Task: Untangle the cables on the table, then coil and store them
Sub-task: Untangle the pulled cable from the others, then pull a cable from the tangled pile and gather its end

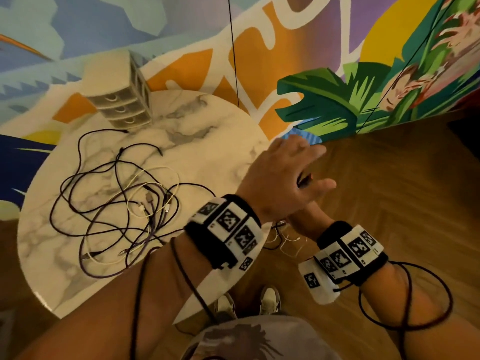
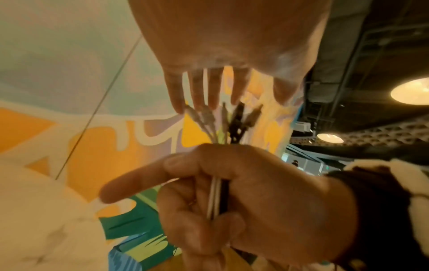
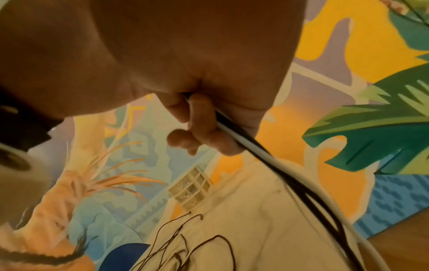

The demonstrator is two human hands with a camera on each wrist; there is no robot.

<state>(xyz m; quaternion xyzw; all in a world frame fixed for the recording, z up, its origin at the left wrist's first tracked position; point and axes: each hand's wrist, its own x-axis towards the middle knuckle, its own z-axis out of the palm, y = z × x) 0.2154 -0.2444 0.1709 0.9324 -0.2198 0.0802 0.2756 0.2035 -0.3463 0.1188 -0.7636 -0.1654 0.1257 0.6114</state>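
White and black cable ends [image 2: 223,119] fan out of the right hand [image 2: 232,198], whose fingers are curled tight round the bunched cords; only the left wrist view shows this grip from the front, with the index finger sticking out sideways. Just above the plugs hangs the left hand [image 2: 223,55], fingers straight and spread, nothing between them. From the head camera that left hand [image 1: 283,178] covers the right hand [image 1: 309,214] almost wholly, so the bundle is hidden there apart from a dark tip under the palm. The right wrist view adds what trails out below the fist: thick white and black cords [image 3: 290,176] running down and away from the right hand [image 3: 204,119].

Beside the left wrist, on the round marble-patterned bench [image 1: 207,141], lies the loose tangle of dark and cream cables [image 1: 117,203], well apart from the held bunch. Beyond it, at the bench's far edge from the hands, stands a small pale plastic drawer unit [image 1: 122,100] against the painted mural wall [image 1: 337,61]. Wooden herringbone floor [image 1: 389,190] spreads under the hands.
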